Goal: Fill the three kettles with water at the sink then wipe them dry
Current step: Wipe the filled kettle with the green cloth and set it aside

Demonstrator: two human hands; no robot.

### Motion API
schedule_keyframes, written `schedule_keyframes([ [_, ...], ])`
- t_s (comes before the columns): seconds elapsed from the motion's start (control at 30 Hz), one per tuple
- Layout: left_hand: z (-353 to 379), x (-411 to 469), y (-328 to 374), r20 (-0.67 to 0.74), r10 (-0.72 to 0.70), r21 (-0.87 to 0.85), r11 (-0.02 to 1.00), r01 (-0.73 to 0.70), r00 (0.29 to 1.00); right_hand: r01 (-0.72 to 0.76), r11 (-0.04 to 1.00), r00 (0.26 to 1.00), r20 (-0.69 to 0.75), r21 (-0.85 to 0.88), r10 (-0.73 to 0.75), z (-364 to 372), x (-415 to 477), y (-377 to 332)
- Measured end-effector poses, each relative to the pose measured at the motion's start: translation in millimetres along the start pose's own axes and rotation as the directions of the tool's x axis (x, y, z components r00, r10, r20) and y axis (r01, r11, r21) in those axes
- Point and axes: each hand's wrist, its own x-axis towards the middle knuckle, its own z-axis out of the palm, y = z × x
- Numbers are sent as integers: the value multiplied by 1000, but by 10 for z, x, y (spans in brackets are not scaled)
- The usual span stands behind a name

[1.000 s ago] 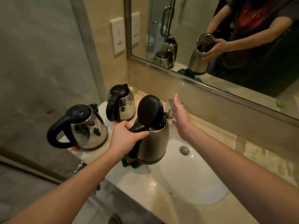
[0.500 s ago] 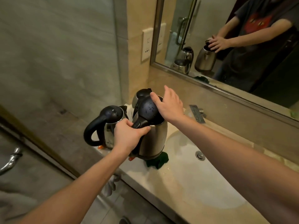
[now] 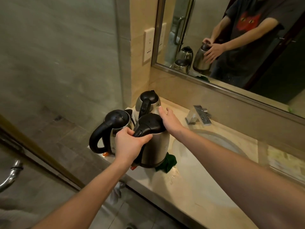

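Three steel kettles with black lids and handles stand at the left end of the counter. My left hand (image 3: 130, 142) grips the black handle of the nearest kettle (image 3: 156, 146), whose lid is down. My right hand (image 3: 170, 119) rests with spread fingers against the far side of that kettle's lid. A second kettle (image 3: 113, 128) stands just left of it, its looped handle toward me. The third kettle (image 3: 148, 103) is behind, near the wall. A dark green cloth (image 3: 168, 162) lies partly under the held kettle.
The oval white sink (image 3: 214, 142) lies to the right, with a square chrome faucet (image 3: 198, 115) behind it. Water drops (image 3: 171, 177) dot the beige counter (image 3: 189, 195). A mirror (image 3: 231, 38) hangs above. A wall socket (image 3: 149, 45) sits left of the mirror.
The kettle's lid went from raised to closed under my right hand. My right hand has since slid to the lid's far side. The view has shifted left.
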Motion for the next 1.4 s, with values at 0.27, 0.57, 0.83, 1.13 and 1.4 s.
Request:
schedule_keyframes([
  [0.27,-88,86,-241,39,-52,-37,998,53,998,-252,968,966,52,6,252,115,-90,528],
  [0.57,-86,15,-444,41,-67,-3,998,68,997,-488,869,860,213,79,463,327,-70,1018],
  [0.83,-75,-16,-554,42,-127,-18,992,128,991,-488,865,849,167,-114,501,645,103,1193],
  [1.13,52,77,-560,60,-120,-43,992,123,991,-474,862,864,-92,180,494,375,116,1379],
  [1.4,312,261,-486,56,-60,-46,997,63,997,-454,677,723,-205,579,660,-285,81,1224],
])
